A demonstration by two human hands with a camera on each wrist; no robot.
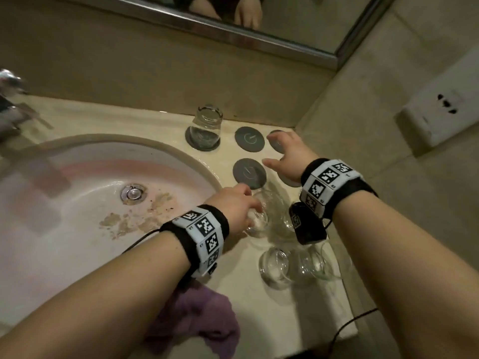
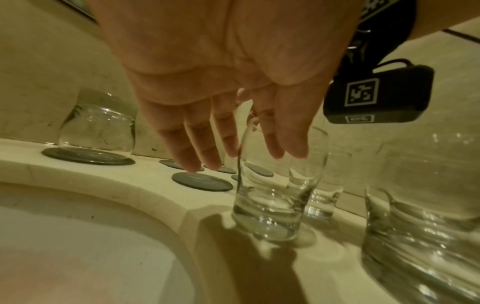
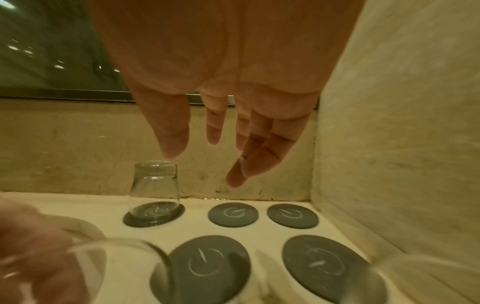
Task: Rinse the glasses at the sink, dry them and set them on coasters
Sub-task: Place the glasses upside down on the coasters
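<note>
An upturned glass (image 1: 206, 126) (image 3: 154, 195) (image 2: 97, 129) stands on a dark round coaster (image 1: 202, 146) at the back of the counter. Three bare coasters (image 1: 249, 139) (image 1: 249, 173) (image 3: 292, 216) lie beside it, and a further coaster (image 3: 322, 265) is under my right wrist. My right hand (image 1: 287, 151) (image 3: 214, 127) hovers open above them, holding nothing. My left hand (image 1: 238, 206) (image 2: 267, 127) reaches down over an upright glass (image 1: 259, 220) (image 2: 270, 205) on the counter, fingers nearly straight at its rim. Three more upright glasses (image 1: 274, 265) (image 1: 317, 263) (image 2: 426, 226) stand near the front.
The white sink basin (image 1: 181, 151) with its drain (image 1: 132, 193) fills the left. A chrome faucet (image 1: 10, 104) is at the far left. A purple cloth (image 1: 197, 325) lies at the counter's front edge. The tiled wall with a socket (image 1: 440, 104) closes off the right.
</note>
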